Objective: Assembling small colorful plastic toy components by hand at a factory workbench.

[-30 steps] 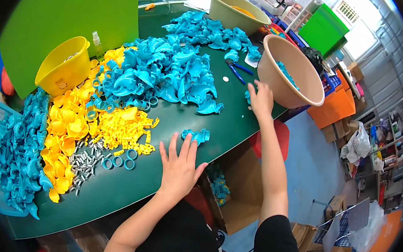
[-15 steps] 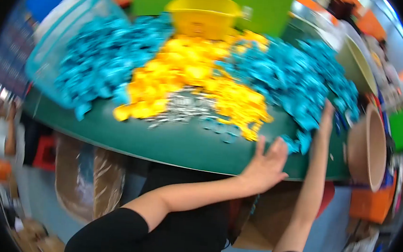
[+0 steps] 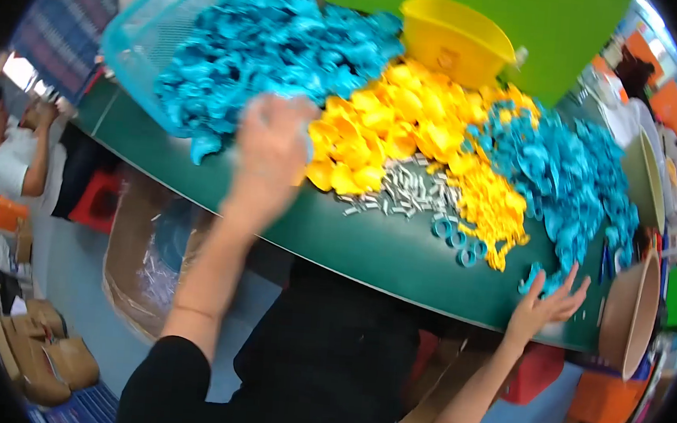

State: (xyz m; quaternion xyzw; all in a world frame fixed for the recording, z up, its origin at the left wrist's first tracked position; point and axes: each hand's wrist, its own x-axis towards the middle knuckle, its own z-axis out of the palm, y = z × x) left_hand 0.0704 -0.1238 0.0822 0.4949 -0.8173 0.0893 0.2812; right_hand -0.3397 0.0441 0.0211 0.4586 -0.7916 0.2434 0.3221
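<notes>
My left hand [image 3: 268, 146] is over the near edge of the left heap of blue plastic pieces [image 3: 264, 39], beside the yellow cup-like pieces [image 3: 352, 141]. Motion smears its fingers, so whether it holds something cannot be seen. At the right, my right hand [image 3: 544, 309] is open with fingers spread, close to a few loose blue pieces [image 3: 538, 281] near the table's front edge. Between the hands lie small silvery pins [image 3: 404, 189], small yellow parts [image 3: 486, 203] and several blue rings [image 3: 456, 238]. Another heap of curled blue pieces [image 3: 568, 174] lies beyond my right hand.
A blue mesh basket [image 3: 138, 76] lies tipped behind the left heap on the green table [image 3: 343, 256]. A yellow basin [image 3: 451, 45] stands at the back, before a green panel. A beige tub [image 3: 628, 318] borders the right. Below is an open carton [image 3: 124, 262]; a person sits far left.
My left hand has swung from the right front of the table to the left blue heap. My right hand has drawn back from the right heap toward the front edge. The view has turned.
</notes>
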